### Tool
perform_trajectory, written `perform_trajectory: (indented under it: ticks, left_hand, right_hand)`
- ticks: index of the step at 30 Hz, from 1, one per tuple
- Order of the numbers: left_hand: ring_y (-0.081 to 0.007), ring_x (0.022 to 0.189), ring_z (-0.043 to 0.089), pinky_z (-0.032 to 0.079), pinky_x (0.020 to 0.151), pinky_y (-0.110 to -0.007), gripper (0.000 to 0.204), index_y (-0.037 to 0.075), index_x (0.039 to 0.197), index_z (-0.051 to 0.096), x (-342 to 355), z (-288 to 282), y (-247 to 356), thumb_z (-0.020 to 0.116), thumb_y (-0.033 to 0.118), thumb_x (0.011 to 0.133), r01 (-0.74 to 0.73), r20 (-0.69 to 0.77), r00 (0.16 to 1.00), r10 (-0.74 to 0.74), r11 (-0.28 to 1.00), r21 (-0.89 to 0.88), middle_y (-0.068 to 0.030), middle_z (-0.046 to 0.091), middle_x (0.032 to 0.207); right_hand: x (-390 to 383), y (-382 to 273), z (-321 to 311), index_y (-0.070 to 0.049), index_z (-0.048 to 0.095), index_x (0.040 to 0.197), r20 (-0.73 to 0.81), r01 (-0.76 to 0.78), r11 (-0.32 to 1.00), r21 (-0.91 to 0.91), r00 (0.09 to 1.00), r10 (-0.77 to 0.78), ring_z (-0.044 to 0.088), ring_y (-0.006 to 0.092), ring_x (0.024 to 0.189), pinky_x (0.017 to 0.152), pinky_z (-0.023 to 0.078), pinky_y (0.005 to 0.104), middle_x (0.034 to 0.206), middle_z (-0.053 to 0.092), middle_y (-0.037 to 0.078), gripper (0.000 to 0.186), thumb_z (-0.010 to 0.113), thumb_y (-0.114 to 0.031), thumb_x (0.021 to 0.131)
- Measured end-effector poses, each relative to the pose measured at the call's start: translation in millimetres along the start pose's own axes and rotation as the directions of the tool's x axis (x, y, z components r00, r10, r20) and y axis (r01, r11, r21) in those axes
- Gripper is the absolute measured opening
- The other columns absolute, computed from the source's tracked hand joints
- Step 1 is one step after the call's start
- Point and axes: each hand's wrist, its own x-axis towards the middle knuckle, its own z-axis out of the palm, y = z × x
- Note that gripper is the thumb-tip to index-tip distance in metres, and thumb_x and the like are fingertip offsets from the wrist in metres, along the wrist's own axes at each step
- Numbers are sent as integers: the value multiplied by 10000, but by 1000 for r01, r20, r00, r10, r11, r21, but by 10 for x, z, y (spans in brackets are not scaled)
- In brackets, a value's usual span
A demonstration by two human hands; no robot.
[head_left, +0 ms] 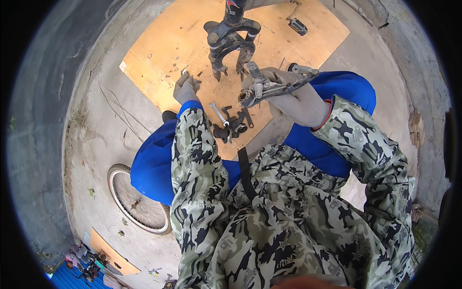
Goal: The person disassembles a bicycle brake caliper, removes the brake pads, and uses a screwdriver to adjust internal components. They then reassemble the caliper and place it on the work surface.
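Note:
My left hand (186,88), in a grey glove, is low over the left side of a wooden board (159,43). Its fingertips are drawn together at a small shiny piece too small to name. My right hand (299,98), gloved too, grips a dirty bicycle brake arm (276,89), a long grey metal piece with a stubby upright part. Just beyond it stands a black suspension fork (231,38), its two legs pointing down at the board. Between my knees lie an open-ended wrench (219,114) and a cluster of black bike parts (236,124).
Small screws and bits (175,65) are scattered on the board's left half. A pedal on its crank (297,26) is at the far right. A spoked wheel (137,200) lies on the concrete at my left, near a loose thin cable (118,103). Walls curve along both sides.

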Motion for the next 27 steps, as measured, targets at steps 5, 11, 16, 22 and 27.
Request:
perform_trajectory:
  ticks: [5, 11, 16, 22, 27]
  left_hand:
    - [-199, 675, 704, 618, 578, -284, 217, -59, 1147, 648, 46, 40, 3, 606, -55, 934, 30, 29, 999, -30, 1000, -3, -167, 723, 917]
    - [-267, 740, 744, 650, 622, -336, 241, -60, 1215, 604, 84, 213, -213, 551, 4, 989, 59, 52, 997, -56, 996, -60, -205, 730, 976]
    - [-289, 776, 750, 657, 633, -353, 233, -50, 1224, 604, 110, 230, -343, 512, 27, 1025, 75, 33, 997, -72, 993, -89, -212, 725, 987]
    - [-279, 809, 748, 661, 643, -347, 233, -62, 1226, 598, 166, 96, -321, 518, 3, 1017, 51, 46, 998, -47, 994, -92, -212, 716, 1013]
    - [-256, 805, 746, 658, 644, -320, 241, -62, 1218, 604, 211, 29, -316, 564, -40, 981, 31, 73, 997, -23, 993, -117, -204, 715, 1023]
  right_hand:
    - [92, -24, 31, 3, 607, 1343, -5, 97, 983, 153, 995, -98, 547, 35, 605, 572, 444, 224, 932, 712, 22, 383, 549, -157, 1000]
    - [194, 170, -242, -9, 613, 1350, -58, 266, 964, -4, 962, -266, 530, 32, 618, 584, 427, 217, 896, 679, 3, 407, 559, -163, 978]
    - [7, 174, -456, -26, 626, 1343, 61, 8, 959, 283, 998, -27, 514, 38, 597, 576, 412, 208, 908, 674, 18, 386, 567, -175, 991]
    - [11, 206, -233, 2, 611, 1335, 57, 136, 961, 241, 986, -154, 610, 88, 731, 670, 490, 235, 1042, 694, 77, 353, 568, -195, 1045]
    - [88, 282, -67, -45, 623, 1336, 20, 311, 925, 217, 946, -323, 574, 73, 694, 608, 465, 237, 938, 671, 16, 334, 571, -108, 1012]
